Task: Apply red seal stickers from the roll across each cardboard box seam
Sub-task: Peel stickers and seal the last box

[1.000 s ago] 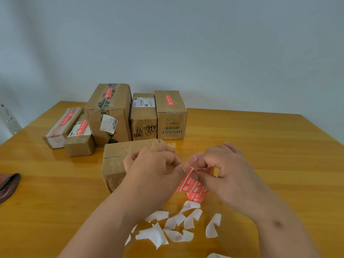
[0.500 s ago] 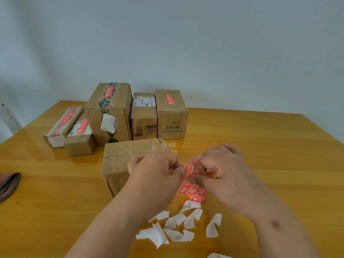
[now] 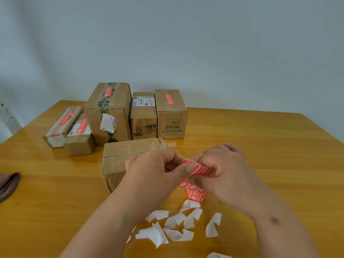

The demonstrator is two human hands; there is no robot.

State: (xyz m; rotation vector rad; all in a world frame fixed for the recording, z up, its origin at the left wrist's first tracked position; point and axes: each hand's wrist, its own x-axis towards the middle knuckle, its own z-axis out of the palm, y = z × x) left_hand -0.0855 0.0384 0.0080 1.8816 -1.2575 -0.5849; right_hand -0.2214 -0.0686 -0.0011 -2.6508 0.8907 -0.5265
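Both hands meet over the near middle of the wooden bench (image 3: 260,146). The left hand (image 3: 158,170) pinches the end of a red seal sticker (image 3: 202,169) between thumb and forefinger, and the right hand (image 3: 225,170) is closed on the same sticker from the right side. Below them the sticker roll (image 3: 195,192) hangs as a short red strip, its lower end curled just above the bench; whether it touches the surface is unclear. Just behind the left hand lies an unsealed cardboard box (image 3: 119,157) on its side, with no red sticker visible on its top. Further back a row of five boxes stands along the far left of the bench: a flat long box (image 3: 61,125), a small box (image 3: 80,138), a tall box (image 3: 109,112), a box with a barcode label (image 3: 143,116) and a box printed with green letters (image 3: 171,116); four carry red stickers on top. White backing scraps (image 3: 173,228) lie scattered on the near bench. A dark cloth (image 3: 8,185) sits at the left edge
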